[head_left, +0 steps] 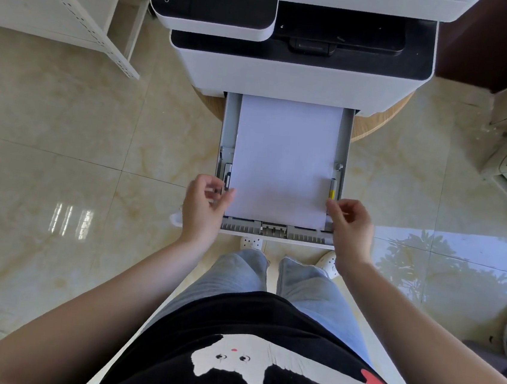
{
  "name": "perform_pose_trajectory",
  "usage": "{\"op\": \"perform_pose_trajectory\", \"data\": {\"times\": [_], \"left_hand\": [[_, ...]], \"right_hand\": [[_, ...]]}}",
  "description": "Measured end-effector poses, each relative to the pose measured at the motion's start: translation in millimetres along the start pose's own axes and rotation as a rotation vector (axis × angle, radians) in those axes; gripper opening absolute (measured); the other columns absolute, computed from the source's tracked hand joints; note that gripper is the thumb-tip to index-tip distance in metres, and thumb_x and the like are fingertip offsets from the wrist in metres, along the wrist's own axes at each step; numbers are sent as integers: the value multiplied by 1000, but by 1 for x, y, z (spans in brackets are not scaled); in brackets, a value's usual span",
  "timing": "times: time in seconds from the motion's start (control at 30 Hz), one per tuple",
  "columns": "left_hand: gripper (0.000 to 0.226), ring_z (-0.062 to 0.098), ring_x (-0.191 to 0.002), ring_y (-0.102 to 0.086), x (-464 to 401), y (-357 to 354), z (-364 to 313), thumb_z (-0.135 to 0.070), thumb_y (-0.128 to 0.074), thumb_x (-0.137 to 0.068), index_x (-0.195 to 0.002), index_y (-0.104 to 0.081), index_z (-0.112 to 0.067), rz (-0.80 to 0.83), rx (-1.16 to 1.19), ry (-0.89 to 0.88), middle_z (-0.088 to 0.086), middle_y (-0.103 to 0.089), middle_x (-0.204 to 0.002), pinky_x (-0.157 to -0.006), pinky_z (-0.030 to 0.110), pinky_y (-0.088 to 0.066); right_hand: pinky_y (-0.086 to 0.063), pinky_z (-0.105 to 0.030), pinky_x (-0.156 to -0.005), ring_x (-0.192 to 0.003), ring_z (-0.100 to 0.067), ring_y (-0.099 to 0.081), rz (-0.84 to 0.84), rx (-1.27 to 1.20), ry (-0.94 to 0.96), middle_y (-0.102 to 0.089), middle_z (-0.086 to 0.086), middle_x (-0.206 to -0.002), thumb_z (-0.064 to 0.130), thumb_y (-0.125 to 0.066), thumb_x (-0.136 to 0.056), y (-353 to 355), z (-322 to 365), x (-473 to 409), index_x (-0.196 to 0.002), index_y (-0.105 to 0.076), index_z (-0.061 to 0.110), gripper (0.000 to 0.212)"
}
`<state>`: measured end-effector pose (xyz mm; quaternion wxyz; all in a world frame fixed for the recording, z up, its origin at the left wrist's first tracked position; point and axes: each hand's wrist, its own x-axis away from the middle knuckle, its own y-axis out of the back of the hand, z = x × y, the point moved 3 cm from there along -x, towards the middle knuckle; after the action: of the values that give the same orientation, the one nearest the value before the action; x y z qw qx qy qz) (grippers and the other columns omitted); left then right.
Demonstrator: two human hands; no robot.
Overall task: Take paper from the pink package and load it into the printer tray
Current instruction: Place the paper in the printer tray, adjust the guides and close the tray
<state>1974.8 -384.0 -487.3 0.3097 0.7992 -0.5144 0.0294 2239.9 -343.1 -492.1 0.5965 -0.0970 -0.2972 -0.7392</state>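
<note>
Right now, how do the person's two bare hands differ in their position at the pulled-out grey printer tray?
The left hand is at the left near corner of the grey printer tray, fingertips at the white paper stack beside the left side guide. The right hand is at the right near corner, just below the yellow-marked guide. Both are loosely curled and grip nothing firmly.

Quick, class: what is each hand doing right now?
Left hand: fingers curled at the left edge of the paper stack; grip cannot be told.
Right hand: same at the right edge.
</note>
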Motion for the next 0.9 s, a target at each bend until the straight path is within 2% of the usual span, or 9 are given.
{"op": "perform_pose_trajectory", "data": {"times": [0.1, 0.2, 0.3, 0.37, 0.5, 0.6, 0.67, 0.77, 0.9], "left_hand": [[7, 6, -64, -60, 32, -8, 2, -27, -65, -86, -85, -64, -20, 385, 124, 40, -6, -68, -74, -62, 17, -52], [14, 8, -60, -65, 58, -24, 27, -19, -62, -90, -81, -71, -14, 641, 241, 380, 0, -72, -71, -57, 17, -53], [15, 13, -68, -68, 63, -37, 51, -13, -61, -90, -86, -68, -1, 540, 422, 695, 13, -69, -81, -62, 17, -57], [11, 18, -78, -67, 57, -43, 59, -6, -60, -90, -89, -65, 4, 436, 549, 759, 15, -68, -87, -67, 16, -58], [13, 20, -89, -65, 46, -47, 66, 3, -57, -89, -100, -63, 6, 395, 702, 698, 15, -66, -98, -75, 18, -58], [25, 20, -92, -67, 44, -48, 72, 5, -60, -87, -111, -61, 9, 395, 728, 666, 14, -69, -102, -77, 20, -58], [21, 20, -91, -70, 41, -47, 73, 5, -62, -85, -107, -64, 8, 388, 756, 650, 13, -72, -99, -74, 20, -57], [13, 19, -93, -72, 31, -49, 66, -3, -66, -84, -95, -70, 2, 401, 813, 619, 13, -76, -97, -75, 18, -56], [22, 17, -95, -73, 5, -55, 47, -14, -68, -83, -99, -68, 2, 372, 802, 573, 12, -76, -97, -76, 18, -56]], "right_hand": [[-52, -20, -59, -68, -10, -66, 424, -160, -155, -75, -4, -81, 33, -68, -84, -10, -16, 34, -84, -70, 12, 21], [-56, -21, -64, -76, -14, -71, 559, -216, -499, -77, -12, -94, 33, -66, -84, -20, -49, 53, -96, -71, 6, 30], [-58, -24, -68, -83, -19, -73, 458, -378, -724, -76, -15, -97, 20, -65, -87, -26, -70, 53, -104, -66, 0, 26], [-59, -24, -71, -88, -20, -73, 390, -485, -737, -76, -15, -97, 13, -67, -85, -30, -75, 49, -108, -62, -3, 28], [-59, -25, -76, -87, -19, -74, 346, -598, -700, -77, -14, -92, 9, -74, -70, -34, -72, 47, -105, -59, -5, 40], [-59, -23, -72, -80, -17, -74, 308, -662, -688, -75, -15, -87, 1, -69, -76, -35, -74, 48, -97, -61, -4, 24], [-59, -23, -72, -80, -17, -74, 282, -708, -681, -71, -17, -94, -1, -64, -83, -36, -75, 48, -99, -60, -4, 17], [-58, -25, -78, -88, -18, -73, 292, -734, -634, -71, -17, -101, 3, -66, -83, -40, -65, 40, -110, -58, -4, 29], [-58, -24, -79, -84, -16, -73, 293, -726, -570, -72, -15, -96, 5, -66, -84, -51, -41, 14, -101, -63, -3, 19]]}}
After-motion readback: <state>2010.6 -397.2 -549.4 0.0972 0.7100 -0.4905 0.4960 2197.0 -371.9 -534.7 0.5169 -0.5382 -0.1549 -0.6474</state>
